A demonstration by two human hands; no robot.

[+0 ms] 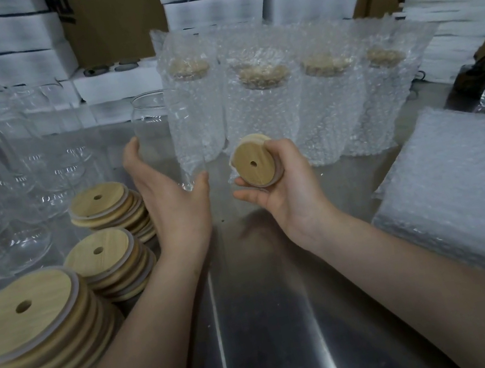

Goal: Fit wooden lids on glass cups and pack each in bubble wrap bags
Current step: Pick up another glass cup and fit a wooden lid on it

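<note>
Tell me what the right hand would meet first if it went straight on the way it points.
Probably the glass cup held by the left hand: the right hand, gripping a wooden lid, points up and left toward it. The leftmost bubble-wrapped cup stands close to that line; depth is unclear.

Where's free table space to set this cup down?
Free: the steel table strip in the middle, bordered by lid stacks left, bubble wrap bags right, wrapped cups behind. Crowded: far left, empty glasses packed behind the lids.

Bare steel desk (278, 323) lying open centrally; lid stacks (111, 255) crowding left, bubble-wrap bag pile (463, 193) right, wrapped cups (285, 104) blocking behind.
</note>
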